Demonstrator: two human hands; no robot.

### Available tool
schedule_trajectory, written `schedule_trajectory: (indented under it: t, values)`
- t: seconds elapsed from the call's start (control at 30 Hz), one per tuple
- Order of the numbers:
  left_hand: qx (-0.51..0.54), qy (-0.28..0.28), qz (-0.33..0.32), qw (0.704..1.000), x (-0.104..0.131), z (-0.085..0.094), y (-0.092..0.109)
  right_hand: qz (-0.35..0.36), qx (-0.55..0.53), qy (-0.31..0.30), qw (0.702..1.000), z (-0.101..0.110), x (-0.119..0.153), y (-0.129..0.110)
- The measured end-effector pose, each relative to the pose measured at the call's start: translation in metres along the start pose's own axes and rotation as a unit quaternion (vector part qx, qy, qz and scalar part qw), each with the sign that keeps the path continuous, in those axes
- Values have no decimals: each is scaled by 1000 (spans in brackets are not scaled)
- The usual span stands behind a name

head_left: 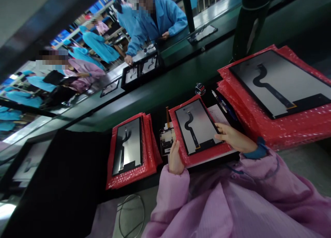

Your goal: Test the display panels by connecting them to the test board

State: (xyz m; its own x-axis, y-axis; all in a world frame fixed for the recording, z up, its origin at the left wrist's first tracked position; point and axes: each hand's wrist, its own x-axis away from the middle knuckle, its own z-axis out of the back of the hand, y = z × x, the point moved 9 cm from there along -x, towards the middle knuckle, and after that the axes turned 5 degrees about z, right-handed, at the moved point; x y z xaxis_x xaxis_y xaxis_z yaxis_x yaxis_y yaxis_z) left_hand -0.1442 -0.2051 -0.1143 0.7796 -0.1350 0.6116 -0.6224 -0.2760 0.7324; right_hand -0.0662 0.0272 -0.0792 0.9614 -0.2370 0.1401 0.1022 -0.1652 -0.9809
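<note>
Near the frame's centre, the left hand (176, 159) clasped the red bubble wrap (224, 149), the right hand (234, 137) the display panel (203, 122) by its edge. Level, rim-only support seemed safest for the flex cable (190, 128).

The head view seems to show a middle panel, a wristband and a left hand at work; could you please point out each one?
Middle panel (202, 125): head view, on its grey face.
Wristband (255, 153): head view, on its blue outer side.
Left hand (176, 161): head view, on its back.
</note>
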Motion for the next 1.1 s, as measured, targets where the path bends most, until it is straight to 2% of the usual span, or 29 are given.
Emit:
schedule_trajectory:
  t: [0.1,0.27,0.37,0.47,0.57,0.63,0.67,0.73,0.8,0.87,0.9,0.97,1.03,1.1]
  values:
    - [2,18,0,1000,0,2,-1,-38,18,31,999,8,3,6]
    - [-17,-37,-19,999,0,-12,3,-38,-4,-15,999,-1,3,-3]
    - [-17,-23,-16,999,-1,-9,0,-49,-18,-2,999,-1,0,2]
    - [-36,-49,-36,997,-2,-11,-1,-66,-5,13,998,1,-3,9]
    - [-72,-60,-71,993,-3,-9,0,-91,64,7,994,2,-3,9]
    - [-148,-48,-115,981,-2,-7,3,-97,189,-9,977,3,-1,1]
    - [-206,-37,-152,966,0,-7,7,-91,279,-17,956,3,0,-6]
    - [-336,-4,-247,909,10,-9,18,-70,471,-29,879,2,5,-26]
    - [-446,37,-340,827,26,-13,27,-44,605,-38,794,-3,11,-48]
    - [-520,71,-405,749,43,-19,35,-15,664,-49,746,-13,14,-68]
    - [-543,78,-429,717,50,-23,39,5,676,-55,735,-20,12,-77]
    - [-564,75,-463,679,58,-31,53,53,685,-58,724,-34,1,-95]
    - [-562,59,-490,664,56,-42,76,96,677,-49,728,-47,-20,-107]
    - [-559,61,-509,652,42,-54,103,123,652,-36,747,-58,-48,-109]
